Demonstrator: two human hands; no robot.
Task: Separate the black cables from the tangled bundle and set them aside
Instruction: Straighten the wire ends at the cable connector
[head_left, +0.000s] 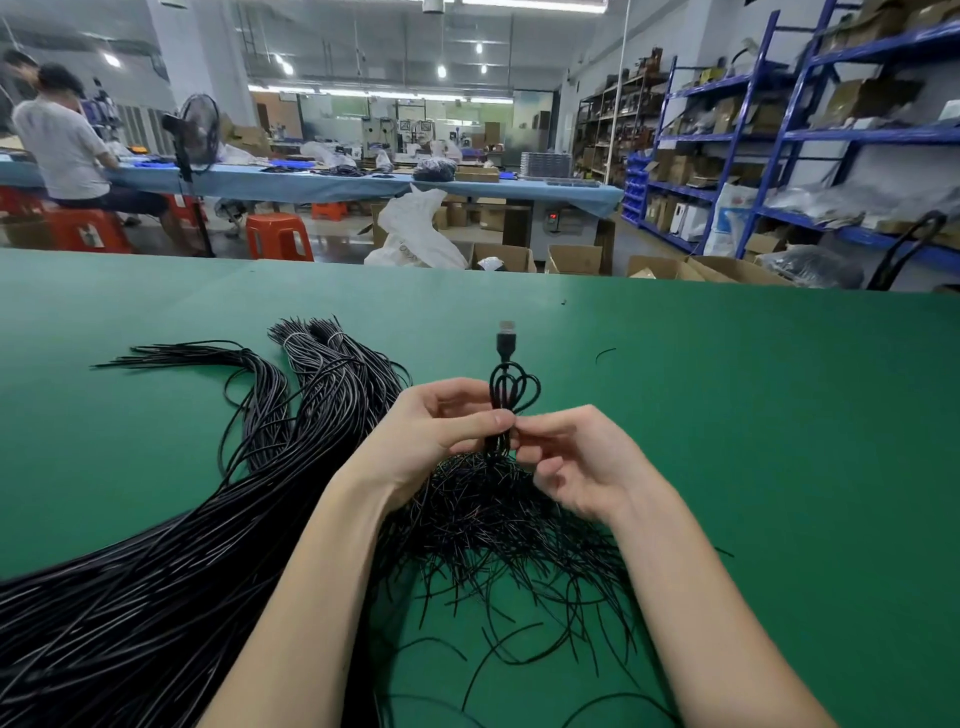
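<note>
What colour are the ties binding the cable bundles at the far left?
White ties around the black cable bundles, clearest in the head view.

On the green felt-covered table (727, 415), we find long tied black cable bundles (291, 415) at left and a loose tangled heap of thin black wires (498, 519) at centre (beneath both hands), with blue metal shelving (779, 156) behind at right.
</note>
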